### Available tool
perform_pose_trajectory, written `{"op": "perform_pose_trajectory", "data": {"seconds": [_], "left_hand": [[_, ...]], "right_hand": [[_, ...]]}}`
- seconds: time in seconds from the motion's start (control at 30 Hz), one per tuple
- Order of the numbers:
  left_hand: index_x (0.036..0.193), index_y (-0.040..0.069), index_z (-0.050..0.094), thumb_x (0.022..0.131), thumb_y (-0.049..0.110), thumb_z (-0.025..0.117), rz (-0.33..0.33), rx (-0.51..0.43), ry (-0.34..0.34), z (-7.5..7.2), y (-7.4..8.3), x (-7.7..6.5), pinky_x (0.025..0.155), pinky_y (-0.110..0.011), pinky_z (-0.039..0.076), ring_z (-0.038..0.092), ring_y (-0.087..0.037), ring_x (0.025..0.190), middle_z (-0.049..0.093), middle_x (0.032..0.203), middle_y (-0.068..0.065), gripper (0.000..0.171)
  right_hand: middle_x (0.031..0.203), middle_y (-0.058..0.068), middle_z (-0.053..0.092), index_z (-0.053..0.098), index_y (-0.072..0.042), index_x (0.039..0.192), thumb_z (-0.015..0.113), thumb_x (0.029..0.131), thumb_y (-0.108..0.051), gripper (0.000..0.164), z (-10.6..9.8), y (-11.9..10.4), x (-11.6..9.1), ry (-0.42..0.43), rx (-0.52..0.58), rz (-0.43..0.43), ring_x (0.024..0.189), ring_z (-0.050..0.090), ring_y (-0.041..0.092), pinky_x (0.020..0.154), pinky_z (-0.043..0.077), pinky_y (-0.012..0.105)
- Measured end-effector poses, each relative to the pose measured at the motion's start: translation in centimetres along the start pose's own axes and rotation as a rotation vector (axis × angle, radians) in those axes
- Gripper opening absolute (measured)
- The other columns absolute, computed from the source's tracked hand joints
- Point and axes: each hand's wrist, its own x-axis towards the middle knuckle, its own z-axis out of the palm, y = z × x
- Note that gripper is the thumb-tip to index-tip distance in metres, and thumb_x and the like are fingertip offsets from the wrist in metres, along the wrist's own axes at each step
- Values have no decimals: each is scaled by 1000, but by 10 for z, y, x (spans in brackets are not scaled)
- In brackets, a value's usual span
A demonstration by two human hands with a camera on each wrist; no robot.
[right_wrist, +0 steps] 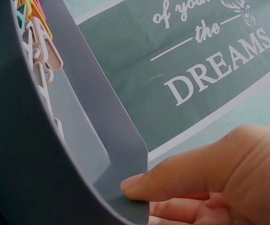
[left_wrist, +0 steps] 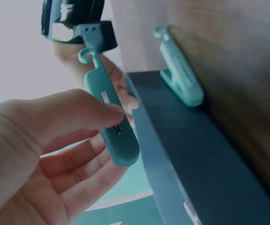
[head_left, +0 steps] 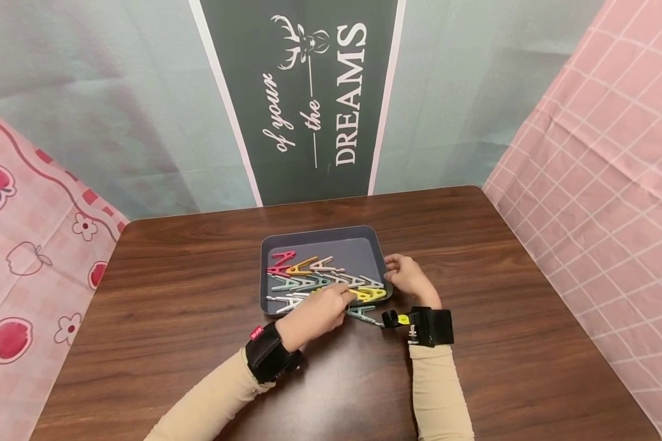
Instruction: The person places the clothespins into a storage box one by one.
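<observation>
My left hand [head_left: 321, 311] is over the near edge of a dark grey tray [head_left: 358, 245]. Between its thumb and fingers it pinches a teal clothespin [left_wrist: 124, 149] with a hooked end, plain in the left wrist view. A second teal clothespin [left_wrist: 184, 77] lies on the table against the tray's outer side. At the tray's right side my right hand [head_left: 410, 278] grips the wall, its thumb [right_wrist: 144, 186] over the rim and the other fingers outside. Inside the tray lie pink, yellow clothespins [head_left: 371, 294], white and teal ones, several of each, in rough rows.
The tray stands on a brown wooden table [head_left: 502, 318]. A patterned cloth [head_left: 44, 245] hangs at the left, a pink checked cloth [head_left: 601, 184] at the right. Behind the table hangs a green backdrop with a lettered dark panel [head_left: 314, 184].
</observation>
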Motion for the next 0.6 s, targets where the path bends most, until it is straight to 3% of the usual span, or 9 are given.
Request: {"op": "perform_pose_trajectory", "data": {"seconds": [0.23,0.6], "left_hand": [[115,3,66,82,6,70,-63,-38,-34,-11,-8,12,85,-27,59,66,-18,99,66,105,-9,33],[118,2,65,83,9,71,-124,-47,-43,-15,-21,32,88,-29,59,66,-20,102,67,109,-10,36]], "right_hand": [[133,33,53,46,8,134,52,92,-2,44,-1,1,0,2,-8,-3,121,54,44,95,55,48],[134,33,52,45,8,136,52,92,-3,46,-1,2,1,-12,0,0,122,54,44,95,55,48]]}}
